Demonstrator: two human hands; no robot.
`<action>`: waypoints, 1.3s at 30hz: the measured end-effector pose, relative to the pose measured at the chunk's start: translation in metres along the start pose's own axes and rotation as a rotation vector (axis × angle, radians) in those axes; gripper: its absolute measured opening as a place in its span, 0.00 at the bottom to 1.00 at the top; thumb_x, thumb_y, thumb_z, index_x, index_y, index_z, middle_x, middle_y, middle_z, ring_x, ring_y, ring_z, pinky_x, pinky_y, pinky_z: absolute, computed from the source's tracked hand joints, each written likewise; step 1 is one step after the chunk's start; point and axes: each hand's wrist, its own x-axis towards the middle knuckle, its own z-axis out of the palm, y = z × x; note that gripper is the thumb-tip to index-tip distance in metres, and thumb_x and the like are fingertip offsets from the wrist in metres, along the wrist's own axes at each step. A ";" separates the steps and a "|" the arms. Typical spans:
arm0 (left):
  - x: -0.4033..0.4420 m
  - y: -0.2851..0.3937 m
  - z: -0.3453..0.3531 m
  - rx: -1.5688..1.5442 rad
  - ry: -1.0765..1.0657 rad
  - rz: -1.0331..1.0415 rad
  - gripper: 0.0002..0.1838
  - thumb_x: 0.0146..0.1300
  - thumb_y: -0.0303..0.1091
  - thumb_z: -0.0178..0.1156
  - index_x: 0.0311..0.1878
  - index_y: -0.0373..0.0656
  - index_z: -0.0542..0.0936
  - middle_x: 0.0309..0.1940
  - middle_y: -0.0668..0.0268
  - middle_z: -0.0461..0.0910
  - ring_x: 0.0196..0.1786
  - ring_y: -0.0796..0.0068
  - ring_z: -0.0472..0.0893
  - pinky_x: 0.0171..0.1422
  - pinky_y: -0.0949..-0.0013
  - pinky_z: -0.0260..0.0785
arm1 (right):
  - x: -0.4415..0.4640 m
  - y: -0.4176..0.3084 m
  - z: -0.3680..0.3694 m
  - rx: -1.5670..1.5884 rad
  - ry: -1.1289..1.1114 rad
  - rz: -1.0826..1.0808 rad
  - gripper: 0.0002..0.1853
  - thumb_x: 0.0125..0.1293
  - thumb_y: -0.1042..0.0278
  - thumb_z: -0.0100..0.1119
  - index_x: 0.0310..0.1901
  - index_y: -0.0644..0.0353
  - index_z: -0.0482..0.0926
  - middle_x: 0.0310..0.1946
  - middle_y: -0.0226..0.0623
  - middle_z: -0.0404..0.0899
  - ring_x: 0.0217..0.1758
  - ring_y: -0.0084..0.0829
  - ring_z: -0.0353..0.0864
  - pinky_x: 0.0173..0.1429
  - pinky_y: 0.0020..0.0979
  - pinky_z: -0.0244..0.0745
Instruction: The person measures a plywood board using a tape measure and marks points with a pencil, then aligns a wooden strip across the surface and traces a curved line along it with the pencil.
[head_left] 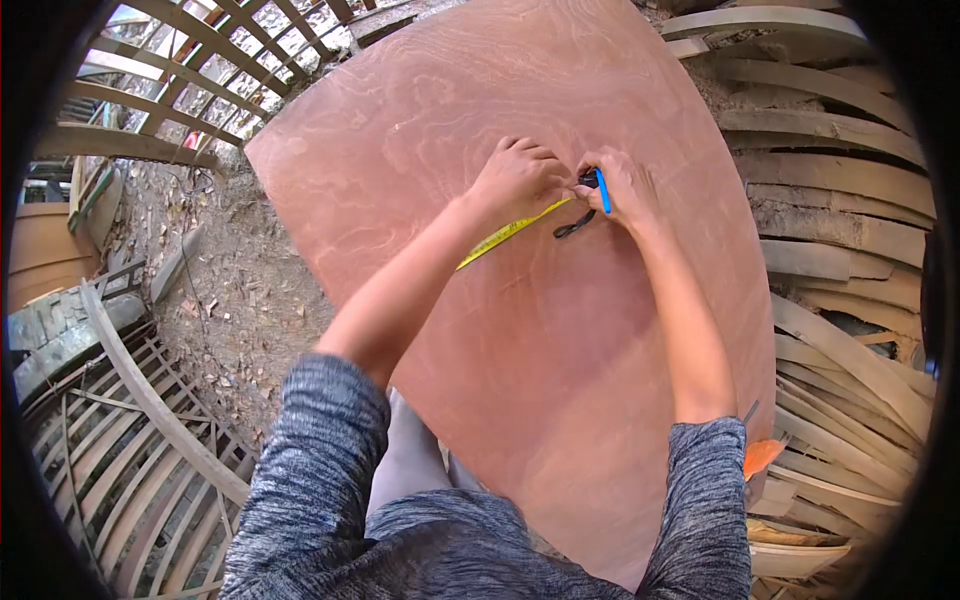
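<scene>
A large reddish-brown plywood sheet lies in front of me. Over its upper half, my right hand is closed around the black case of a tape measure, with a blue pen sticking out between thumb and fingers. The case is mostly hidden, and its dark wrist strap hangs below. My left hand has curled fingers, with thumb and fingertips pinching near the case. The yellow tape blade runs from there down-left across the wood and passes behind my left forearm.
Curved wooden strips are stacked along the right side. Slatted wooden frames stand at the upper left and lower left. Dirt ground strewn with wood chips shows on the left. An orange object lies by the sheet's right edge.
</scene>
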 end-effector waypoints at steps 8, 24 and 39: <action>0.029 -0.028 0.017 -0.065 -0.228 0.152 0.14 0.59 0.47 0.72 0.45 0.53 0.90 0.46 0.73 0.87 0.60 0.67 0.79 0.71 0.56 0.61 | -0.001 0.011 0.008 0.089 0.068 0.003 0.17 0.50 0.66 0.77 0.42 0.54 0.85 0.40 0.41 0.84 0.47 0.49 0.86 0.50 0.48 0.81; 0.037 -0.030 0.025 -0.072 -0.290 0.010 0.11 0.54 0.47 0.76 0.41 0.60 0.91 0.32 0.79 0.86 0.56 0.72 0.82 0.69 0.56 0.62 | -0.020 0.019 0.010 0.291 0.183 -0.091 0.25 0.52 0.74 0.72 0.53 0.54 0.77 0.52 0.46 0.79 0.61 0.53 0.79 0.61 0.48 0.77; 0.037 -0.032 0.026 -0.109 -0.300 0.007 0.11 0.55 0.47 0.75 0.41 0.60 0.91 0.38 0.79 0.88 0.57 0.71 0.81 0.71 0.55 0.59 | -0.096 -0.005 0.005 0.622 0.289 0.154 0.14 0.75 0.73 0.58 0.59 0.60 0.81 0.38 0.36 0.84 0.39 0.27 0.80 0.48 0.29 0.76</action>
